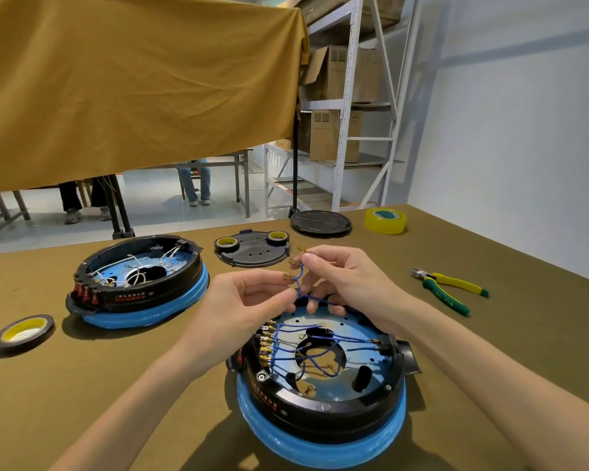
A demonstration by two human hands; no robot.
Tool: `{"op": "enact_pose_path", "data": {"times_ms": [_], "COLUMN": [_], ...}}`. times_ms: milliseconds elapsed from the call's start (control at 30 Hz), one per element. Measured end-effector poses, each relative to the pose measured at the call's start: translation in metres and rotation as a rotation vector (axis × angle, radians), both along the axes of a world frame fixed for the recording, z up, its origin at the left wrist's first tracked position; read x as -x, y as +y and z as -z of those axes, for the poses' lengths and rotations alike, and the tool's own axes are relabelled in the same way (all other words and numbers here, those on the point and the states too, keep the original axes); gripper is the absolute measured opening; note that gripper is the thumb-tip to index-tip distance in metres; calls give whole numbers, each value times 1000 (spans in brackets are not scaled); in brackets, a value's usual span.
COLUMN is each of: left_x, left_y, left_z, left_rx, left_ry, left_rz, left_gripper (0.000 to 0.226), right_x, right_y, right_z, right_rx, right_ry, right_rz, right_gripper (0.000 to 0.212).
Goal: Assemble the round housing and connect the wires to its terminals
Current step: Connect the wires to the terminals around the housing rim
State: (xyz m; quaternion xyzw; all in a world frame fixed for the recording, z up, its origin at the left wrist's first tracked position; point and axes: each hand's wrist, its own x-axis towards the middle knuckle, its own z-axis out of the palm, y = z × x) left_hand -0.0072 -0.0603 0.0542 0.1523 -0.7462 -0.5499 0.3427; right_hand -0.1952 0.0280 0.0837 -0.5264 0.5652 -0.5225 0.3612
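In the head view, a round housing (322,385) with a black rim and blue base is seen on the olive surface (184,385), nearest the camera. Blue wires (306,348) are spread inside it, several ending at brass terminals (265,345) along its left inner wall. A small bundle of loose blue wires (300,283) with brass end connectors is raised above the housing's far edge. The bundle is pinched between thumb and fingertips of the left hand (249,300), so that grip is closed on the wires. The upper part of the bundle is pinched by the curled fingers of the right hand (340,283).

A second housing (140,283) with white wires is set to the left. Beside it, near the surface's left edge, a tape roll (24,331) is laid flat. Behind the hands, a black plate (252,249) carrying two small tape rolls is seen, with a black lid (321,223) and a yellow tape roll (385,220) further back. Green-and-yellow pliers (446,288) are laid to the right.
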Motion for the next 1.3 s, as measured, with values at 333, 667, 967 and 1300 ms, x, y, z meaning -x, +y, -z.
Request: {"op": "enact_pose_path", "data": {"times_ms": [333,667,967,1300], "left_x": [2,-1,-2,-5], "left_y": [-1,-15,-21,-39], "left_z": [2,12,20,36], "left_rx": [49,346,423,275], "left_ry": [28,32,90,-91], "left_rz": [-49,-157,-194,-271], "left_gripper": [18,21,21,21], "right_x": [4,13,5,1], "right_y": [8,14,0,-14], "right_z": [3,8,14,17], "right_rx": [58,26,-154,-314], "right_ry": [-99,-213,-181,133], "right_rz": [-66,-287,-139,-78], "right_gripper": [24,26,16,17]}}
